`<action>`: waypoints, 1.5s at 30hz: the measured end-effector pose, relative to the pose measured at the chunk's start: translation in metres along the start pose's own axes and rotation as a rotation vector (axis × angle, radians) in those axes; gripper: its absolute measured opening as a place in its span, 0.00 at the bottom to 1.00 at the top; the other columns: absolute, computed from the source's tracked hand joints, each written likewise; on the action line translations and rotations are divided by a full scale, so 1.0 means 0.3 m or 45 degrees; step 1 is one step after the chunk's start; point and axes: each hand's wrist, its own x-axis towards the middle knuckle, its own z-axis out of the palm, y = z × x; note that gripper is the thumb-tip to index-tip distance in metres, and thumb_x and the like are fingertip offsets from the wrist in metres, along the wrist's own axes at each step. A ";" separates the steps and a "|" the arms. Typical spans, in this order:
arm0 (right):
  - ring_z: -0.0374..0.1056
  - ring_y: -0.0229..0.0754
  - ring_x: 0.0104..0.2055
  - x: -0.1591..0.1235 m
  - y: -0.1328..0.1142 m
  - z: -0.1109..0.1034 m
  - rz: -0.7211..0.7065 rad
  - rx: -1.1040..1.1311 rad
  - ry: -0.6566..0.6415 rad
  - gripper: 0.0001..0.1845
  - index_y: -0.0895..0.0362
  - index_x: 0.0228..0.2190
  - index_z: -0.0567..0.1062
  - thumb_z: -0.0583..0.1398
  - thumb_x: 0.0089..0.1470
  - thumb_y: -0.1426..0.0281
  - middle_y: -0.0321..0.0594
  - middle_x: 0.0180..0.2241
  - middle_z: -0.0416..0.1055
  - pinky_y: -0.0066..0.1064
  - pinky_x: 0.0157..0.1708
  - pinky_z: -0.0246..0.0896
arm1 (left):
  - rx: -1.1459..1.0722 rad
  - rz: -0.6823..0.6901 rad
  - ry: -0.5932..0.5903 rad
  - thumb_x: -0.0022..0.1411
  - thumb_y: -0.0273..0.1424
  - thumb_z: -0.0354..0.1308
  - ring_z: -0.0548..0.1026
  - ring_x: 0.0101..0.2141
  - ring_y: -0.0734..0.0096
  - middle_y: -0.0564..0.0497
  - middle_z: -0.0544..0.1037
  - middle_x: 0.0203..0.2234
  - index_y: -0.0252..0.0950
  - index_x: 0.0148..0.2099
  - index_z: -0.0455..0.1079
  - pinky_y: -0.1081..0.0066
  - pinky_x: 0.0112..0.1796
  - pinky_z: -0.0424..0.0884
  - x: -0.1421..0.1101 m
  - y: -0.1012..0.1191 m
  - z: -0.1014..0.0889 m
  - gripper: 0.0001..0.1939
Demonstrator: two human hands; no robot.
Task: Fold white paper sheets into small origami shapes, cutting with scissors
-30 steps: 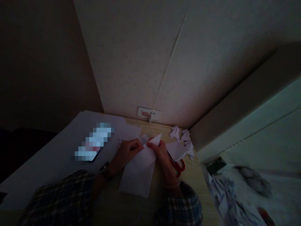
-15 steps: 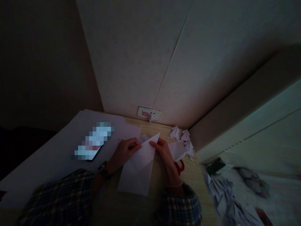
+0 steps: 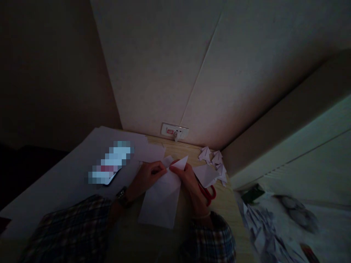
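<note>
Between my hands is a white sheet of paper (image 3: pixel 160 204), its far end folded to a point and its near end hanging toward me. My left hand (image 3: pixel 150 174) pinches the folded edge on the left. On the right, my right hand (image 3: pixel 186 175) grips the fold close to the pointed corner, thumb on top. Red-handled scissors (image 3: pixel 208 194) lie just right of my right wrist, partly hidden under a loose piece of white paper (image 3: pixel 206 175) and my hand.
Several folded paper figures (image 3: pixel 216 159) sit at the table's back right corner. A lit phone (image 3: pixel 111 166) rests on large white sheets (image 3: pixel 63 190) at left. A wall socket (image 3: pixel 174 131) holds a plug. Below the table's right edge lies a heap of folded paper (image 3: pixel 265 230).
My right hand slid right along the fold half a second ago and has now come back left, nearer my left hand. The sheet stays held in both hands.
</note>
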 end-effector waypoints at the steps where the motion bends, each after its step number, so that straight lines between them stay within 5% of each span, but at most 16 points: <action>1: 0.68 0.41 0.25 -0.001 -0.002 0.001 0.000 -0.013 0.000 0.12 0.56 0.24 0.78 0.69 0.37 0.62 0.36 0.23 0.76 0.31 0.28 0.61 | -0.001 0.009 -0.001 0.53 0.36 0.57 0.69 0.20 0.74 0.56 0.72 0.16 0.36 0.24 0.68 0.76 0.23 0.63 0.000 0.000 0.001 0.10; 9: 0.65 0.39 0.23 0.006 0.004 -0.005 0.034 0.063 0.059 0.12 0.56 0.23 0.76 0.70 0.33 0.65 0.33 0.19 0.72 0.30 0.27 0.59 | 0.007 0.029 -0.025 0.54 0.35 0.57 0.71 0.22 0.73 0.55 0.75 0.18 0.36 0.24 0.69 0.76 0.26 0.66 -0.003 0.010 0.000 0.10; 17: 0.61 0.35 0.24 0.005 -0.039 -0.083 -0.191 0.199 0.191 0.09 0.56 0.20 0.74 0.68 0.36 0.67 0.31 0.20 0.68 0.27 0.26 0.55 | 0.049 0.057 -0.063 0.54 0.36 0.57 0.72 0.22 0.72 0.54 0.75 0.18 0.36 0.23 0.68 0.76 0.25 0.65 -0.010 -0.002 0.005 0.11; 24: 0.62 0.37 0.23 0.020 -0.011 -0.059 -0.111 0.115 0.014 0.08 0.57 0.21 0.77 0.68 0.36 0.66 0.33 0.21 0.71 0.28 0.25 0.55 | 0.077 0.050 -0.041 0.55 0.36 0.57 0.72 0.22 0.72 0.54 0.75 0.18 0.35 0.23 0.69 0.76 0.25 0.65 -0.006 0.005 -0.007 0.12; 30: 0.60 0.36 0.25 -0.010 -0.053 -0.117 -0.223 0.152 0.281 0.06 0.55 0.20 0.73 0.65 0.41 0.68 0.32 0.21 0.66 0.27 0.25 0.54 | 0.067 0.065 -0.062 0.54 0.35 0.56 0.71 0.22 0.72 0.55 0.74 0.18 0.36 0.23 0.68 0.76 0.25 0.64 -0.009 0.009 -0.001 0.11; 35: 0.63 0.37 0.27 -0.012 -0.052 -0.079 -0.170 0.105 0.108 0.11 0.54 0.29 0.76 0.66 0.40 0.64 0.33 0.26 0.70 0.28 0.28 0.57 | 0.051 0.078 -0.050 0.54 0.34 0.57 0.72 0.23 0.72 0.54 0.75 0.19 0.36 0.23 0.69 0.76 0.26 0.66 -0.007 -0.004 0.001 0.10; 37: 0.61 0.37 0.25 0.001 -0.036 -0.054 -0.110 0.053 0.030 0.11 0.56 0.24 0.75 0.68 0.37 0.64 0.32 0.22 0.68 0.29 0.26 0.56 | 0.047 0.073 -0.048 0.55 0.34 0.57 0.72 0.23 0.72 0.54 0.75 0.18 0.36 0.23 0.69 0.76 0.26 0.66 -0.007 -0.006 0.000 0.11; 45: 0.58 0.35 0.23 -0.009 -0.038 -0.116 -0.297 0.179 0.417 0.10 0.54 0.20 0.70 0.65 0.43 0.64 0.30 0.20 0.64 0.28 0.25 0.55 | -0.015 0.044 -0.063 0.54 0.34 0.57 0.72 0.23 0.73 0.55 0.74 0.19 0.35 0.23 0.69 0.76 0.27 0.66 -0.010 0.006 0.008 0.10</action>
